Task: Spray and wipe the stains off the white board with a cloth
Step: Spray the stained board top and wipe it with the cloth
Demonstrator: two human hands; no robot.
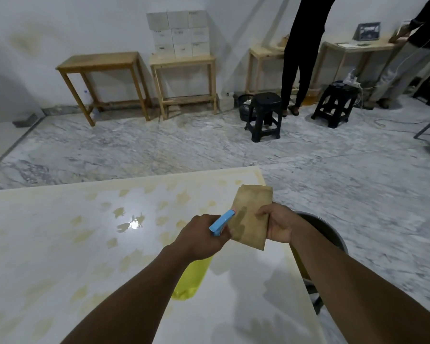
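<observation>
Both forearms reach out over the white board (60,256), which lies flat beneath them.

Left hand (204,238): the grip is closed round the neck of the spray bottle (191,281), above the board's right half. The yellow bottle body hangs below the wrist. The blue trigger head (220,223) points at the cloth (252,214). The liquid level inside the bottle cannot be told.

Right hand (281,225): the grip pinches the cloth by its right edge, thumb on top, and holds it above the board's right edge. The cloth is brown and folded flat, with a darker patch next to the nozzle.

Yellowish stains (119,212) are scattered over the board, mostly on its far and left parts.

Containers:
- Metal basin (330,234): just off the board's right edge, partly hidden by the right forearm. Its contents cannot be seen.
- Black basket (245,105): on the floor well beyond the board's far edge, beside a black stool (266,115). It holds pale scraps.
- White boxes (179,33): closed, stacked in three rows on a wooden table (184,62) at the wall beyond the board.
</observation>
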